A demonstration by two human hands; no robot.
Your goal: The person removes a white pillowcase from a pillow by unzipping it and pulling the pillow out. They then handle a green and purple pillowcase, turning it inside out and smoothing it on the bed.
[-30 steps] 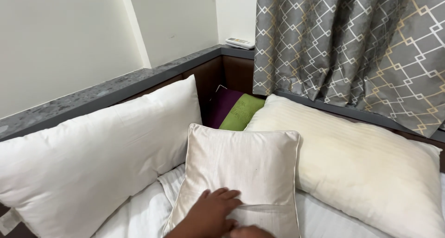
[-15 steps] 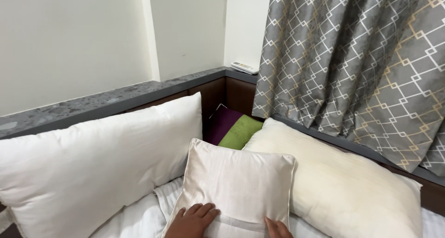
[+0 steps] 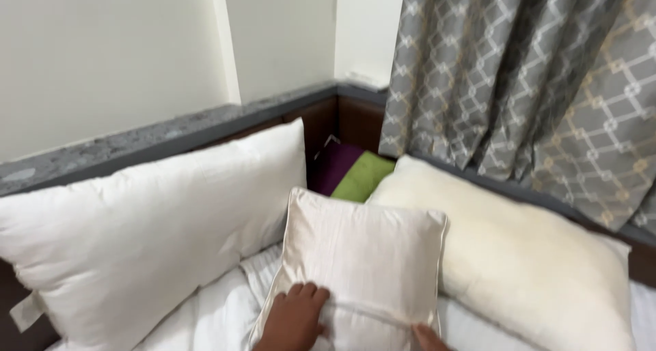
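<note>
The left hand (image 3: 294,318) lies flat on the small shiny cushion (image 3: 362,269), fingers spread, at the bottom middle of the frame. Only a bit of the right hand (image 3: 429,339) shows at the cushion's lower edge, so its grip cannot be told. The cushion already stands between a big white pillow (image 3: 150,228) on the left and a cream pillow (image 3: 526,255) on the right. It looks almost set; the hands are not off it yet.

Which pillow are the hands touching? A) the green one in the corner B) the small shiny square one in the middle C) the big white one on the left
B: the left hand and the right hand both press on the lower part of the small square cushion, which stands between the two big pillows.
</note>
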